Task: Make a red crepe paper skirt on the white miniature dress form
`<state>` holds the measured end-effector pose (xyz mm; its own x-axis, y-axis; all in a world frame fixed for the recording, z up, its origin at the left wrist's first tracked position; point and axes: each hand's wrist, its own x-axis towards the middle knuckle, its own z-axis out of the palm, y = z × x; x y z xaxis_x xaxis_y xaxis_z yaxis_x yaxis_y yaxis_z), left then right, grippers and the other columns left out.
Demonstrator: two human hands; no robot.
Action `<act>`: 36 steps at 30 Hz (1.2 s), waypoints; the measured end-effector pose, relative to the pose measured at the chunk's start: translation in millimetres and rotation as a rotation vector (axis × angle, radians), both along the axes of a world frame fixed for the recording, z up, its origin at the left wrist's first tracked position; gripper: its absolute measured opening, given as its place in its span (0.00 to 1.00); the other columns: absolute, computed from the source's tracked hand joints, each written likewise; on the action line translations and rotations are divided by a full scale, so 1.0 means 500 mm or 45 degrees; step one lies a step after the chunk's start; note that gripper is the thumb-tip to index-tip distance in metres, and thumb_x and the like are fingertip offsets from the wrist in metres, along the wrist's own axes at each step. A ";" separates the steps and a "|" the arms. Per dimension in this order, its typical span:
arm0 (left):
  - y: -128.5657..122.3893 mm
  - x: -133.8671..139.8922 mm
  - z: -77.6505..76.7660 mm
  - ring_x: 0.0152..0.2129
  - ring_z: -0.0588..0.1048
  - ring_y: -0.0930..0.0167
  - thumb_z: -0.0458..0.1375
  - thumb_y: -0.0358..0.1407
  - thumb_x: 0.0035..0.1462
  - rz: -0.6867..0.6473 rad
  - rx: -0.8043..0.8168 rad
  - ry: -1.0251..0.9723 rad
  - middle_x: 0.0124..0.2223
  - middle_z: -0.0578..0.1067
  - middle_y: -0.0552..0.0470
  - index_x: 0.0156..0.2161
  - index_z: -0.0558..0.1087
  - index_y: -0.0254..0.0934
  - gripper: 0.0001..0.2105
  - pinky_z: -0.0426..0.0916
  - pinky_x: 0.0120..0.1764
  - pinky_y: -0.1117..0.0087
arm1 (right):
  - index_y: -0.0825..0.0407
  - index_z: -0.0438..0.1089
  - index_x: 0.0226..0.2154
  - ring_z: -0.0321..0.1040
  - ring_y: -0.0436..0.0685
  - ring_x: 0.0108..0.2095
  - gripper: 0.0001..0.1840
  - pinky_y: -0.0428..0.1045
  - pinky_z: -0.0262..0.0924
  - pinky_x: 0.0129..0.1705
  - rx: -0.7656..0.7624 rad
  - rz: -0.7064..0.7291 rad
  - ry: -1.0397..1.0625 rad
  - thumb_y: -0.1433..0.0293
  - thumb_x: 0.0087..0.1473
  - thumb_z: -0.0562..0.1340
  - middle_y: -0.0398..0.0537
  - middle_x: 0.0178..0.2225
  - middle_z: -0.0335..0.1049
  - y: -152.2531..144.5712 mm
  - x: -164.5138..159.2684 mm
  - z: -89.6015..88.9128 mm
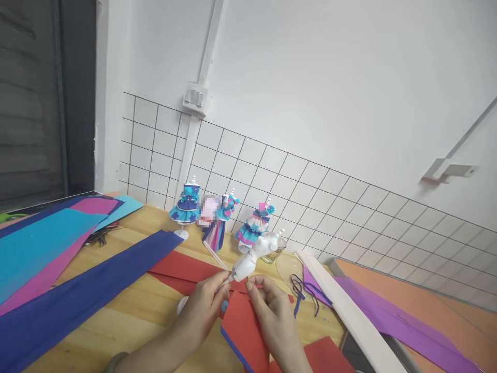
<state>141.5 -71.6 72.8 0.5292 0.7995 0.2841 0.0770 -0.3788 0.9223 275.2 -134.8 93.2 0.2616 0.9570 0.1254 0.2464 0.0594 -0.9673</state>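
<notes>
A small white dress-form mannequin (248,261) is tilted up and to the right above the table. My left hand (207,298) is closed around the thin rod at its lower end. My right hand (274,311) pinches with thumb and forefinger just below the mannequin, at the top of a red paper strip (246,331) with a blue edge. This strip hangs down between my hands, and the pinched spot is partly hidden by my fingers. Behind my hands lies a folded red sheet (186,269). Another red piece (326,355) is by my right forearm.
Three dressed miniature mannequins, one in blue ruffles (187,204), stand at the back near a glass jar (274,254). On the left lie a long dark blue strip (97,295) and stacked sheets (50,233). To the right are dark cords (301,287), a pale strip (345,305) and purple paper (404,321).
</notes>
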 end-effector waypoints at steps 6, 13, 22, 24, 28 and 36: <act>0.003 -0.003 -0.007 0.30 0.72 0.69 0.44 0.37 0.60 0.112 0.142 0.149 0.33 0.74 0.52 0.36 0.69 0.39 0.12 0.65 0.31 0.74 | 0.53 0.64 0.29 0.41 0.44 0.19 0.18 0.43 0.36 0.20 0.041 0.053 0.098 0.54 0.50 0.60 0.34 0.18 0.50 -0.005 -0.006 0.006; 0.012 -0.006 -0.015 0.37 0.73 0.68 0.44 0.35 0.59 0.231 0.342 0.241 0.37 0.75 0.50 0.39 0.71 0.40 0.12 0.66 0.39 0.71 | 0.55 0.64 0.28 0.42 0.44 0.19 0.18 0.42 0.37 0.21 0.017 0.085 0.193 0.55 0.48 0.62 0.35 0.18 0.51 -0.010 -0.002 0.015; 0.024 -0.008 -0.019 0.34 0.75 0.69 0.45 0.33 0.59 0.368 0.477 0.155 0.38 0.77 0.50 0.44 0.71 0.40 0.13 0.68 0.37 0.71 | 0.56 0.66 0.23 0.44 0.43 0.19 0.21 0.42 0.38 0.20 -0.090 0.126 0.088 0.54 0.45 0.63 0.36 0.17 0.54 -0.013 -0.004 0.016; 0.024 -0.009 -0.018 0.37 0.75 0.68 0.46 0.34 0.59 0.367 0.496 0.133 0.40 0.77 0.49 0.45 0.71 0.39 0.14 0.68 0.39 0.71 | 0.55 0.63 0.21 0.44 0.43 0.17 0.22 0.42 0.38 0.19 -0.106 0.072 0.045 0.53 0.43 0.64 0.35 0.15 0.54 -0.009 0.002 0.012; 0.022 -0.011 -0.018 0.40 0.74 0.68 0.46 0.34 0.60 0.319 0.461 0.144 0.43 0.76 0.49 0.46 0.71 0.39 0.14 0.67 0.41 0.72 | 0.54 0.67 0.29 0.51 0.46 0.17 0.22 0.43 0.46 0.20 -0.046 -0.035 0.046 0.52 0.42 0.64 0.35 0.15 0.56 -0.006 0.008 0.012; 0.017 -0.008 -0.018 0.39 0.73 0.67 0.45 0.34 0.61 0.242 0.472 0.205 0.41 0.76 0.49 0.47 0.71 0.41 0.14 0.66 0.40 0.70 | 0.55 0.70 0.30 0.62 0.52 0.24 0.19 0.46 0.58 0.30 0.031 0.024 0.156 0.54 0.46 0.62 0.43 0.22 0.65 -0.013 -0.007 0.031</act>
